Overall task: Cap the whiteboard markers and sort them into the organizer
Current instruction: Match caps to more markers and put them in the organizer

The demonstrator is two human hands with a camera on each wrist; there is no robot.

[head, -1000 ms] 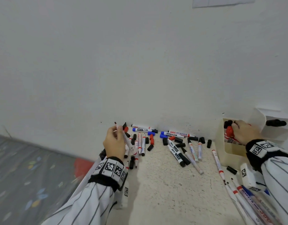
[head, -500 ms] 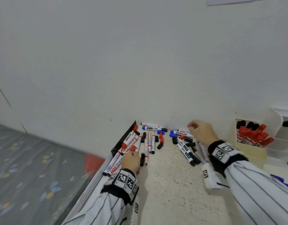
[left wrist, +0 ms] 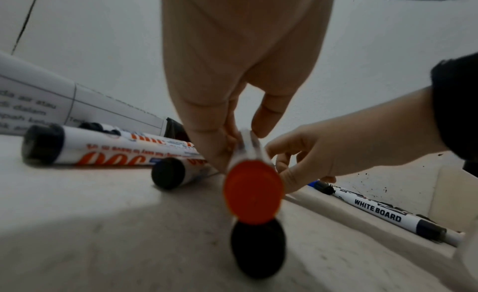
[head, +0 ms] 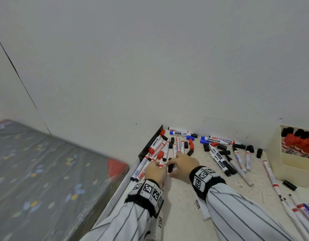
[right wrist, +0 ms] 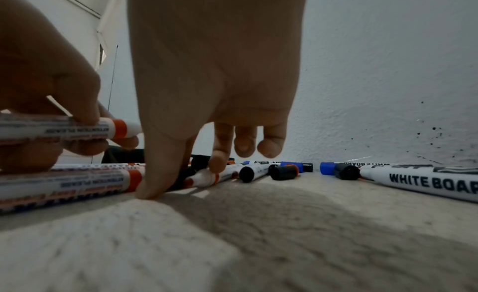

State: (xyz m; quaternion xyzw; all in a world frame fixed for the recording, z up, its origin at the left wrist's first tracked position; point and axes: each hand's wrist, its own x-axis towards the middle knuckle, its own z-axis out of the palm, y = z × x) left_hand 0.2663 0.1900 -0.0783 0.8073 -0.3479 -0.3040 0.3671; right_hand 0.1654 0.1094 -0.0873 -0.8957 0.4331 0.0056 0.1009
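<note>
Speckled pale worktop (head: 193, 202) against white wall, strewn with loose markers and caps. Left hand (head: 154, 172) now pinching white red-banded uncapped marker (right wrist: 77, 127). Right hand (head: 182, 164), back from cream plastic organizer (head: 287, 168), fingers (right wrist: 218, 159) curled down among caps; grip on one: cannot tell. Capping probably next.

Markers (head: 218, 156) on the speckled off-white counter (head: 185, 206): white barrels w/ red, blue or black print; loose caps (head: 259, 153) mostly black, some red, a few blue. Organizer (head: 289, 166) cream (red and black caps inside). Sleeves (head: 237, 214) white w/ thin black pinstripes; wristbands (head: 203, 177) black w/ b&w square codes. Wall (head: 150, 58) plain white.
</note>
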